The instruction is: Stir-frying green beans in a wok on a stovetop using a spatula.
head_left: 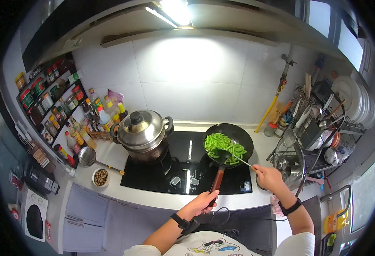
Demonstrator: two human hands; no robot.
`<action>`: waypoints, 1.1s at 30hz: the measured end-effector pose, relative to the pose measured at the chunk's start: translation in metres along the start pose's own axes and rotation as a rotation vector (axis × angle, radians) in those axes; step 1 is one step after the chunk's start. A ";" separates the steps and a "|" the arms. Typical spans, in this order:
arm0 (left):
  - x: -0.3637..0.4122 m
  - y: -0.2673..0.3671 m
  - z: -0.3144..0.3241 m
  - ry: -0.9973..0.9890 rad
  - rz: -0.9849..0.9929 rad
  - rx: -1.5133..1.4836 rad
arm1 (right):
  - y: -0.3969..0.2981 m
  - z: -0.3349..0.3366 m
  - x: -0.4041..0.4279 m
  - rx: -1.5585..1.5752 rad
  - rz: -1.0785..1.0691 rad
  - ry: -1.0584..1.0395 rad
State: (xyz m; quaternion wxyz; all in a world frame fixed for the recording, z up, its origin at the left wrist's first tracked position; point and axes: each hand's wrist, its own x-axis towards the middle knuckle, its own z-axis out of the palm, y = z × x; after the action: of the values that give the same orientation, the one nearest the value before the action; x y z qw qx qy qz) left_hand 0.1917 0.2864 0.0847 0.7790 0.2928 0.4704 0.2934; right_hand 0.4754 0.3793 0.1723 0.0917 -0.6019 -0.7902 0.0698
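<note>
Cut green beans (224,144) lie in a black wok (247,136) on the right side of the black glass cooktop (187,187). My left hand (206,201) is closed around the wok's reddish-brown wooden handle (218,180). With my right hand (269,177) I grip the wooden end of a metal-shafted cooking spatula or ladle (243,161). Its dark head rests among the beans, partly covered by them. On the left burner stands a lidded steel steamer pot (142,134), which neither hand touches.
Left on the counter are a skimmer (87,156) and a white bowl (108,182) of brown pieces. Bottles (105,120) and a spice rack (54,105) stand behind them. A dish rack (309,140) with plates and a glass lid (290,160) occupy the right side. The range hood (238,22) hangs overhead.
</note>
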 end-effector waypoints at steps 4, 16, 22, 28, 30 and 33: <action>-0.002 -0.002 -0.002 0.013 -0.004 0.002 | 0.037 0.010 0.022 0.369 -0.020 0.108; 0.002 -0.004 -0.004 -0.006 0.011 -0.018 | 0.039 0.012 0.131 0.699 0.442 -0.137; 0.000 0.001 -0.003 -0.021 -0.005 0.000 | 0.028 -0.012 0.121 0.446 -0.246 -0.050; -0.002 -0.002 -0.006 -0.011 -0.001 -0.014 | 0.006 -0.082 0.064 -0.270 -0.348 -0.049; -0.004 -0.002 -0.006 0.000 0.005 -0.005 | 0.018 -0.084 0.054 -0.124 -0.248 0.003; -0.005 -0.001 -0.004 -0.004 0.028 0.010 | 0.039 -0.065 0.055 0.072 -0.088 0.072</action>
State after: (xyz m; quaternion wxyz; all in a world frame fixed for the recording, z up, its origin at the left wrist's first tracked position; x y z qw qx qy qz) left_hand 0.1862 0.2832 0.0849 0.7743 0.3039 0.4662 0.3011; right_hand 0.5126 0.4425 0.2307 0.1444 -0.5652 -0.8090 0.0723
